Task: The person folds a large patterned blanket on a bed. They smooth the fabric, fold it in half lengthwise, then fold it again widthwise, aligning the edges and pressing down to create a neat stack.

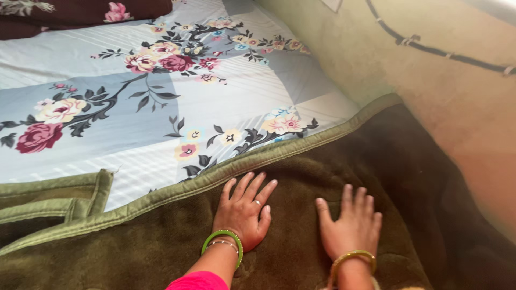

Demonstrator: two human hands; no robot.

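- Plastered beige wall (430, 80) fills the upper right of the frame, and a dark cable (430, 49) with small clips runs across it at a slant.
- Against this wall lies a bed covered by a pale blue bedsheet (161, 118), printed with pink, cream and dark red flowers and dark leaves; it takes the upper left and the middle of the frame.
- At the top left edge, a dark maroon cover (80, 13) with a pink flower lies on the sheet.
- An olive green blanket (301, 172) with a lighter green stitched border covers the lower half of the frame, and its edge runs diagonally from the lower left up to the wall at the right.
- At the left edge, a folded corner (64, 196) of the same blanket lies doubled over on itself.
- The left hand (243, 209) rests flat on the blanket just below the border, fingers spread and holding nothing; it has a ring, a green bangle (223, 243) on the wrist, and a pink sleeve (199, 280) below.
- The right hand (352, 223) lies flat on the blanket near the left one, not touching it, palm down with open fingers and gripping nothing; a gold bangle (352, 259) sits on its wrist.
- Nothing lies between the two hands except the blanket.
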